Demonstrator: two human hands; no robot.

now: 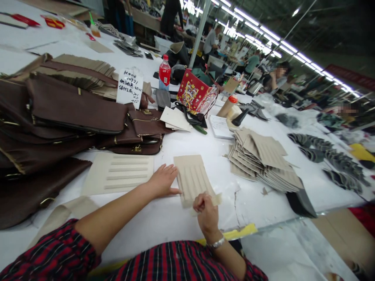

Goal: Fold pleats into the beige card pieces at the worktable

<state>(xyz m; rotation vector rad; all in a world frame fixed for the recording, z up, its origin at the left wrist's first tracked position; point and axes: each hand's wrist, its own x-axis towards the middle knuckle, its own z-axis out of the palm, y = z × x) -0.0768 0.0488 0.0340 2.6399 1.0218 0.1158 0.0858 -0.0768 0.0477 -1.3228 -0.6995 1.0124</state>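
Note:
A beige panel with raised parallel ridges [191, 175] lies on the white table in front of me. My left hand [164, 180] rests with fingers spread at the panel's left edge. At its lower right corner, my right hand [206, 212] is closed, pinching a small pale strip [216, 199] that sticks out to the right of the fingers. To the left lies a second beige sheet [98, 175] bearing several horizontal strips. Brown leather pieces with zippers and metal fittings [79, 105] are heaped beyond it.
A fanned stack of beige panels [260, 156] stands to the right, over a dark piece [301, 201]. Farther back are a red-labelled bottle [165, 73], a red patterned box [195, 91], a white notepad [220, 127] and a handwritten card [129, 88]. Rows of dark pieces [331, 160] lie far right.

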